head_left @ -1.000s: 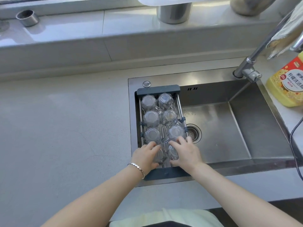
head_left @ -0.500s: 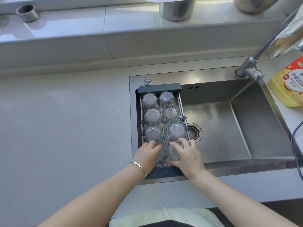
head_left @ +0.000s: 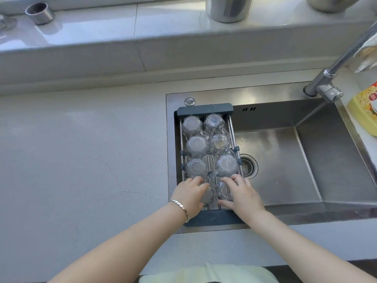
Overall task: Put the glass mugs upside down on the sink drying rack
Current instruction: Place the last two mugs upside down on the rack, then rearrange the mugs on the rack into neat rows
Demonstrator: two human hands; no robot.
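Observation:
A dark-framed drying rack (head_left: 205, 110) spans the left side of the steel sink (head_left: 330, 166). Several clear glass mugs stand upside down on it in two columns, such as the far-left mug (head_left: 191, 125) and the mug (head_left: 226, 165) just beyond my right hand. At the rack's near end, my left hand (head_left: 189, 194) wraps a glass mug (head_left: 207, 196), and my right hand (head_left: 241, 193) wraps another glass mug (head_left: 223, 192). Both mugs rest on the rack bars, side by side and partly hidden by my fingers.
A faucet (head_left: 326, 82) rises at the sink's back right corner, beside a yellow dish-soap bottle (head_left: 363, 113). The drain (head_left: 247, 167) lies right of the rack. Metal containers (head_left: 228, 9) and a small steel cup (head_left: 39, 13) stand on the sill. Grey countertop (head_left: 81, 160) stretches left.
Both hands have stayed at the rack's near end on the two front mugs, with only small finger shifts. The view has drifted slightly.

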